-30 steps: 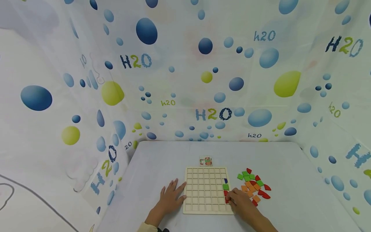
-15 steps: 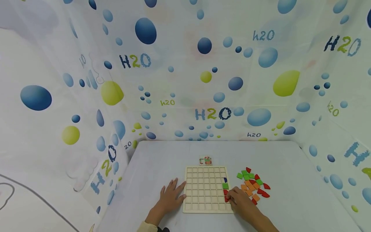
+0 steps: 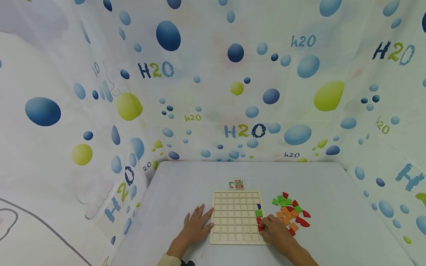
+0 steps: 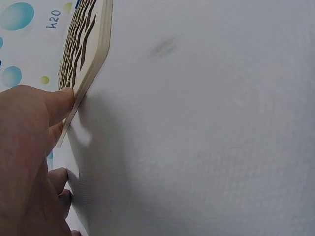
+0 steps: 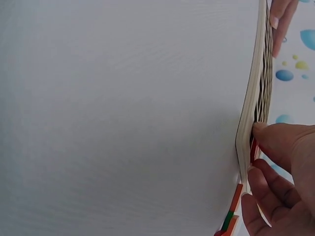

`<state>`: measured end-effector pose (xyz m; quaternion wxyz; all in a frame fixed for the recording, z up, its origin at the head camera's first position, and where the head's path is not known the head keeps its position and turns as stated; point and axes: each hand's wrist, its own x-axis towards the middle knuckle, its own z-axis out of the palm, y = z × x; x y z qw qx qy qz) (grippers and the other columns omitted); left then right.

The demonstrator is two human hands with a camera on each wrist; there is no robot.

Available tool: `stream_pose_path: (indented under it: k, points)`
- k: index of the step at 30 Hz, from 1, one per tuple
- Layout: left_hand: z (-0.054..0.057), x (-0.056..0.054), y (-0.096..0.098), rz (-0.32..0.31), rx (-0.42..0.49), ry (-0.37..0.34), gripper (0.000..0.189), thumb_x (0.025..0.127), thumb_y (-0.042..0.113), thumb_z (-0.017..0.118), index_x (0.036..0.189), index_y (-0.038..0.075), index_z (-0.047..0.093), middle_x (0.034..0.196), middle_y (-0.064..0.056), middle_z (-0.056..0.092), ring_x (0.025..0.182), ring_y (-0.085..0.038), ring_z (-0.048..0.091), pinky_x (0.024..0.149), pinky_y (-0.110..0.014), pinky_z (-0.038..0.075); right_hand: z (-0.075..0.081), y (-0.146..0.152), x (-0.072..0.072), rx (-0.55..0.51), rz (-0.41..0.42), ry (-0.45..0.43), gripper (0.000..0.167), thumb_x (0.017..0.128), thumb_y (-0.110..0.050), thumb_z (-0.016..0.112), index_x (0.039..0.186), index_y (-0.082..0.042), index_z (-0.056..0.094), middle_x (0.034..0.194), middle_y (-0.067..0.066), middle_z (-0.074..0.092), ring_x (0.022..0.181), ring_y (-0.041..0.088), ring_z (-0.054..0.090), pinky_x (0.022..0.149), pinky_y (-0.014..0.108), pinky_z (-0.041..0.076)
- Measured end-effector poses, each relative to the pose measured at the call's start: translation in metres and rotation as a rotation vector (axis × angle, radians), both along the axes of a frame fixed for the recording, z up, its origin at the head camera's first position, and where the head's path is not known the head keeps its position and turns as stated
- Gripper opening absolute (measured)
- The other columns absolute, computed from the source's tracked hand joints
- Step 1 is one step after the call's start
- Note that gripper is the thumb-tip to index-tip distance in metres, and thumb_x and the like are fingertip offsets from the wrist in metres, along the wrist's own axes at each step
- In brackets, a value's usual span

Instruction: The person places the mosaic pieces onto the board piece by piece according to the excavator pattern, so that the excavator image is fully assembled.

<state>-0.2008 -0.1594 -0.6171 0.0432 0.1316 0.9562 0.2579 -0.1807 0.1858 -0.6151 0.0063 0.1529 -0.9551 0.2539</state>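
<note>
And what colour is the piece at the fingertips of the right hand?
The piece is red; the right wrist view shows it best, though only partly.

The right hand (image 3: 277,232) partly hides a red piece (image 5: 253,151) it perhaps pinches.

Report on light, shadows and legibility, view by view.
Head view: even light, no strong glare on the pale wooden grid board, though the small square printed card is too small to read clearly; left wrist view: soft-edged shadow on the white table surface beside the left hand; right wrist view: fainter, diffuse shadow alongside the board, near the right hand.
</note>
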Motion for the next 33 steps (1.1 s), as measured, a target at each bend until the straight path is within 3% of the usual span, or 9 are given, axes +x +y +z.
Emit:
stream_pose_path:
  k: [15,23,28,33]
  points:
    - [0.006,0.0,0.002,0.008,-0.042,-0.043,0.058,0.106,0.043,0.06,0.158,0.021,0.05,0.17,-0.024,0.031,0.157,-0.05,0.026,0.12,-0.079,0.013,0.005,0.003,-0.005,-0.034,0.017,-0.072,0.017,0.092,-0.018,0.084,0.099,-0.023,0.069,0.097,-0.011,0.055,0.088,0.009,0.049,0.078,0.025,0.053]
    - [0.001,-0.004,-0.001,0.001,-0.052,-0.034,0.059,0.105,0.045,0.06,0.159,0.022,0.05,0.17,-0.024,0.032,0.157,-0.049,0.027,0.119,-0.079,0.014,0.006,0.004,-0.008,-0.025,0.023,-0.081,0.017,0.091,-0.021,0.084,0.101,-0.023,0.07,0.099,-0.011,0.057,0.085,0.008,0.049,0.073,0.023,0.05]
    - [0.002,-0.002,-0.001,-0.008,-0.05,-0.033,0.058,0.105,0.044,0.06,0.158,0.022,0.05,0.169,-0.025,0.032,0.156,-0.05,0.027,0.119,-0.08,0.014,0.016,0.009,-0.014,-0.01,-0.076,-0.023,0.015,0.091,-0.021,0.084,0.099,-0.022,0.072,0.094,-0.008,0.06,0.082,0.009,0.05,0.068,0.025,0.049]
    - [0.003,-0.002,-0.001,-0.008,-0.043,-0.032,0.058,0.105,0.043,0.06,0.158,0.021,0.05,0.169,-0.025,0.032,0.156,-0.05,0.027,0.119,-0.08,0.014,0.026,0.036,-0.041,0.0,-0.223,0.019,0.017,0.096,-0.021,0.079,0.106,-0.01,0.072,0.104,0.008,0.068,0.086,0.023,0.062,0.077,0.044,0.055]
